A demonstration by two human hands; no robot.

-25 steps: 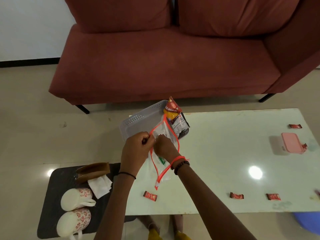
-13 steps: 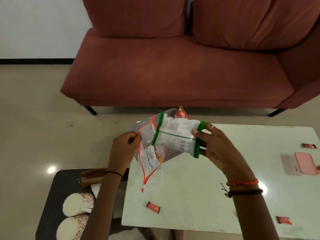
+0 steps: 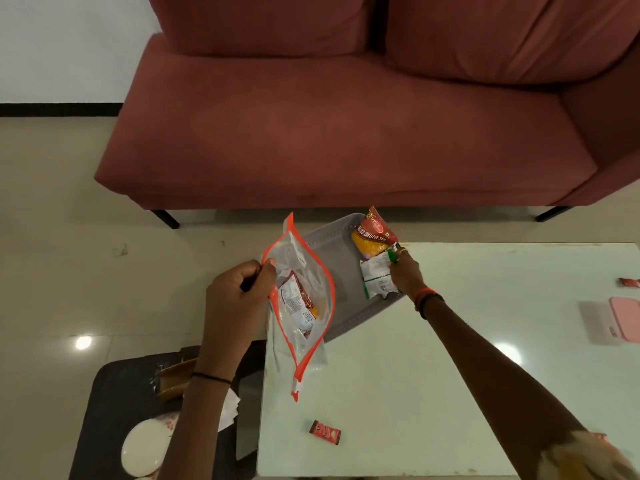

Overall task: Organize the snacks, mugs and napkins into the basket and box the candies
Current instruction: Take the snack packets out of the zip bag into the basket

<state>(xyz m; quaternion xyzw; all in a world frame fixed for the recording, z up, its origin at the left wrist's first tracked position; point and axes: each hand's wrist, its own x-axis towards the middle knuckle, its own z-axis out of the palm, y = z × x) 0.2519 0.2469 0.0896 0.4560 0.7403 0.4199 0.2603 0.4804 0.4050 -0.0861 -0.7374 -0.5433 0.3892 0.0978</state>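
My left hand (image 3: 239,292) pinches the rim of a clear zip pouch with an orange edge (image 3: 300,308), held up open over the table's left end; a snack packet still lies inside it. My right hand (image 3: 405,271) holds a white packet with green edges (image 3: 375,275) down inside the grey basket (image 3: 341,271), beside a red and yellow snack bag (image 3: 372,233). A red candy (image 3: 325,434) lies near the table's front edge, another candy (image 3: 628,282) at the far right. The pink box (image 3: 625,318) sits at the right edge.
The white table (image 3: 450,358) stands before a dark red sofa (image 3: 329,133). A low black stool (image 3: 114,410) at lower left carries a white mug (image 3: 143,452), napkins (image 3: 230,408) and a brown holder (image 3: 173,379), partly hidden by my left arm.
My right hand pulled the green-edged packet out of the pouch and carried it right and down into the basket. My left hand kept the pouch raised and open.
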